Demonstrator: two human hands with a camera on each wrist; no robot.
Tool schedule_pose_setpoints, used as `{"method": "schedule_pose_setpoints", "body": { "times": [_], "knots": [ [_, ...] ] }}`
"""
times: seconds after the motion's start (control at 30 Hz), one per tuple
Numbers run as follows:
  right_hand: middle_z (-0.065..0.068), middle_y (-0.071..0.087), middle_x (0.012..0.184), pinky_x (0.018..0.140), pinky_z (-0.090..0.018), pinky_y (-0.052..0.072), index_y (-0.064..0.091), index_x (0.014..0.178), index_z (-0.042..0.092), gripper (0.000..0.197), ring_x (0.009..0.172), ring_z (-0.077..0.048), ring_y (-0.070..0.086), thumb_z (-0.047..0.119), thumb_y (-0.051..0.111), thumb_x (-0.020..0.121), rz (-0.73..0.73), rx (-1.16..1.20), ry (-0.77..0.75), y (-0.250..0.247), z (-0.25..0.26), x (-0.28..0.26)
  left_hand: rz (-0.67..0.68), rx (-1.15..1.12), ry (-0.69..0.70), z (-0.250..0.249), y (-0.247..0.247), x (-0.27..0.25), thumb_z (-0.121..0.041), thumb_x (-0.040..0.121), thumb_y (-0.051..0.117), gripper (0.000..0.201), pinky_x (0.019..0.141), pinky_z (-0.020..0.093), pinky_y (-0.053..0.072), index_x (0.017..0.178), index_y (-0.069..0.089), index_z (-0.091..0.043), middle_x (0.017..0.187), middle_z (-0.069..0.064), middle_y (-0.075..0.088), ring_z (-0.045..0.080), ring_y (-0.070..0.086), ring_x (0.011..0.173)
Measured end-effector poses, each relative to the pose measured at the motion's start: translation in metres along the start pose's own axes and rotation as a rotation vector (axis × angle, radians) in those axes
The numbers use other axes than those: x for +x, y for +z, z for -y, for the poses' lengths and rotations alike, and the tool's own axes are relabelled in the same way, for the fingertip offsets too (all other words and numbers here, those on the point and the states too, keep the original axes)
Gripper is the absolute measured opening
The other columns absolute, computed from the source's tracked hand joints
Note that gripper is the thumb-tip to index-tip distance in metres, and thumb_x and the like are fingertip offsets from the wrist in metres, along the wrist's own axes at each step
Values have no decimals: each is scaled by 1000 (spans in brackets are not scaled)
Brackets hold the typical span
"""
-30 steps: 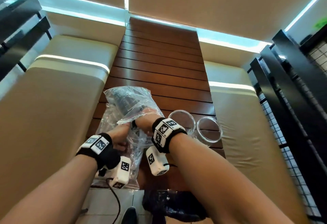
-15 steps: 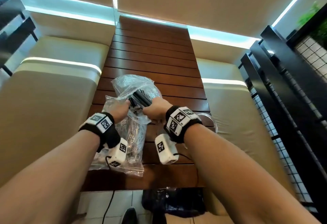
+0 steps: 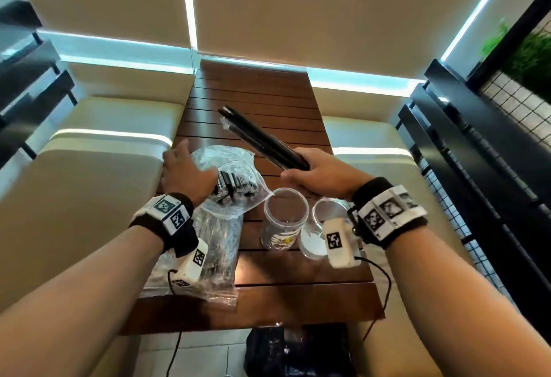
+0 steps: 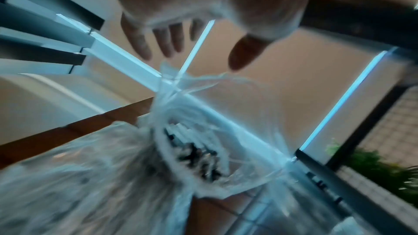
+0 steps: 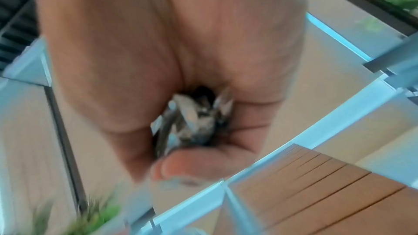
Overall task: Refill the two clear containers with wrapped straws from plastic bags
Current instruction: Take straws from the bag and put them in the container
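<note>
1. The slatted table (image 3: pixel 256 99) carries everything.
2. Your open plastic bag (image 3: pixel 229 180) of straws lies near its left edge.
3. Two clear containers (image 3: pixel 284 217) stand near its right edge.
4. Your right hand (image 3: pixel 320 175) grips a straw bundle (image 3: pixel 262 138) above them.
5. Your left hand (image 3: pixel 185 172), fingers spread wide, hovers over the bag.

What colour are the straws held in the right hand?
Black, in clear wrappers; the straws show best in the head view.

Café booth: cushioned benches (image 3: pixel 89 186), slatted table (image 3: pixel 256 102)
</note>
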State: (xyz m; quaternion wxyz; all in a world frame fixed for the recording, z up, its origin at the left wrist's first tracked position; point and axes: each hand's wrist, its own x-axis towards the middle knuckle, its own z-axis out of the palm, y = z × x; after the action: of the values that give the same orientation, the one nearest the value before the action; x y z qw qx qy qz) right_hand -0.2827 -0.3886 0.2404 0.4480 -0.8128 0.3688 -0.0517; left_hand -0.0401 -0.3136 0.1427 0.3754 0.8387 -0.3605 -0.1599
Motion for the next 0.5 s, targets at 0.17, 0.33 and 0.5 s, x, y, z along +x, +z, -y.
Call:
{"method": "schedule_pose_setpoints", "body": {
  "times": [0.17, 0.33, 0.5],
  "knots": [
    [1, 64, 87, 69, -37, 57, 46, 103, 22, 21, 74, -17, 64, 29, 62, 92, -235, -209, -101, 49, -33, 23, 395, -882, -62, -70, -11, -24, -49, 89, 57, 49, 98, 46, 46, 121, 52, -12, 120, 8, 62, 22, 60, 110],
    [-3, 61, 80, 62, -41, 49, 34, 97, 22, 21, 66, -28, 57, 27, 55, 94, -300, -209, -97, 76, -55, 35, 310, -980, -75, -108, -5, -34, -30, 95, 59, 22, 88, 48, 53, 99, 60, -9, 91, 6, 65, 19, 60, 86],
    [-4, 64, 86, 68, -43, 51, 40, 101, 18, 18, 74, -27, 60, 26, 54, 93, -365, -60, -41, 80, -61, 43, 59, -733, 168, -117, 14, -39, -27, 84, 70, 35, 84, 34, 56, 113, 49, -22, 96, -1, 65, 14, 65, 85]
  ]
}}
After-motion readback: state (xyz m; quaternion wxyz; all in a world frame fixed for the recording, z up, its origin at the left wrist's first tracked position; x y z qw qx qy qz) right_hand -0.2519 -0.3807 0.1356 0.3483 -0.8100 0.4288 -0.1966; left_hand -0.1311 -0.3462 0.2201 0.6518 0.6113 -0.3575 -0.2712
